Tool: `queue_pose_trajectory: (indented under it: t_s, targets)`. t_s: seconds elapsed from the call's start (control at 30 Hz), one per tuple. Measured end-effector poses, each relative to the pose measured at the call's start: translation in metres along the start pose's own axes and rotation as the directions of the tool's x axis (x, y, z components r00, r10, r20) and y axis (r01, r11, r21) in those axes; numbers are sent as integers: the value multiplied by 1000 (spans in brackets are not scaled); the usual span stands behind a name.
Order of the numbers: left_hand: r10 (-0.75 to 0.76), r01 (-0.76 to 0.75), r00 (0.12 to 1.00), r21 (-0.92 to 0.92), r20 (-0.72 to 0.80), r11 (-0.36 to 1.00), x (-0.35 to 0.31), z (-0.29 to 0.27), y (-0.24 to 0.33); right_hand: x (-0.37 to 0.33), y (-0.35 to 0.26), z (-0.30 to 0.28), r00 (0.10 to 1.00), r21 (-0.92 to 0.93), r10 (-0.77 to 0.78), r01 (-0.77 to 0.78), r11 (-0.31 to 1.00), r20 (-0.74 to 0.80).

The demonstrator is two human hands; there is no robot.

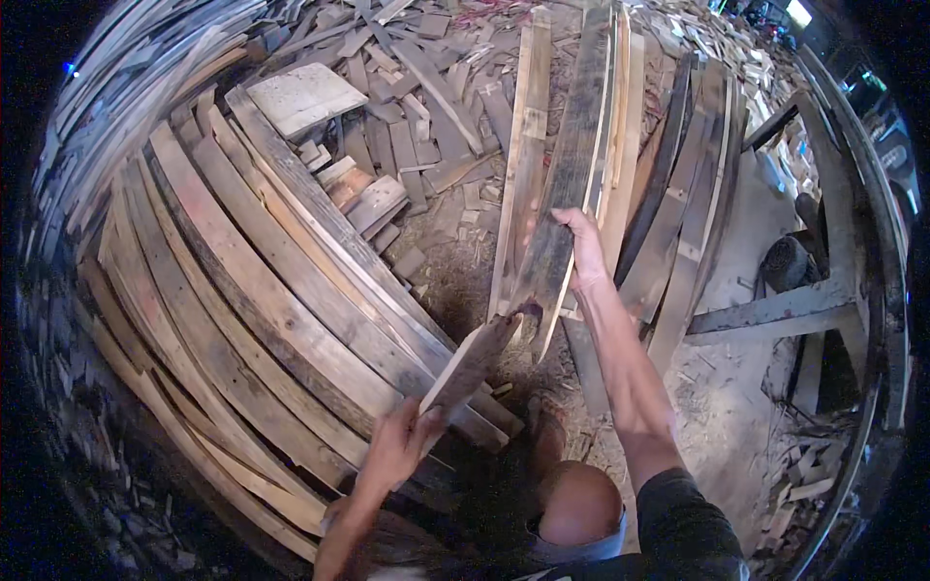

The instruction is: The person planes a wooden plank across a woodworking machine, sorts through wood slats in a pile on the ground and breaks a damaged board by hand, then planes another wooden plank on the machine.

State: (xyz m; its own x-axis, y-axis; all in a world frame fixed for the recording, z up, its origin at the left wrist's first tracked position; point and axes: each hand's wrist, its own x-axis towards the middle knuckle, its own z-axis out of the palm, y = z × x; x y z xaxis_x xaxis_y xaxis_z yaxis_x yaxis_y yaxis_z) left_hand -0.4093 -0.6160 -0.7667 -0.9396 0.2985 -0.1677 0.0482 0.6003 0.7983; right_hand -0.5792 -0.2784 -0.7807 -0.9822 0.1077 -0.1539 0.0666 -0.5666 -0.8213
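My left hand [395,443] is closed around the near end of a short wooden board [472,365] with a pale edge and a browner face. The board's far end reaches up to the near end of a long, dark, weathered plank [581,126]; I cannot tell whether they touch. Farther up, my right hand [579,244] grips that plank by its right edge, thumb lying over the top face. The plank's near end looks ragged and splintered. Beside and under it run several paler long boards [520,126].
A broad stack of long planks [281,281] fills the left side. A pale square panel [307,100] and small wood blocks [373,201] lie behind it. Offcuts [436,77] cover the far floor. A heavy frame [775,318] stands at right, near more planks [693,184].
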Motion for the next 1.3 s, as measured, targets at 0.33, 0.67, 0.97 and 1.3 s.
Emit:
queue_pose_trajectory:
  t_s: [0.33,0.67,0.97,1.3]
  targets:
    - [-100,158,984,-477,145,864,-3,32,-30,12,15,-5,991,237,124,-131,963,44]
    - [-176,241,968,-455,181,857,13,79,-109,4,-16,68,977,-313,-179,206,927,112]
    - [-348,777,628,-586,696,229,45,24,-38,-10,8,113,880,-672,-123,435,599,459]
    - [431,728,685,-517,588,-450,-9,85,-10,-31,56,114,811,-713,-265,585,387,522]
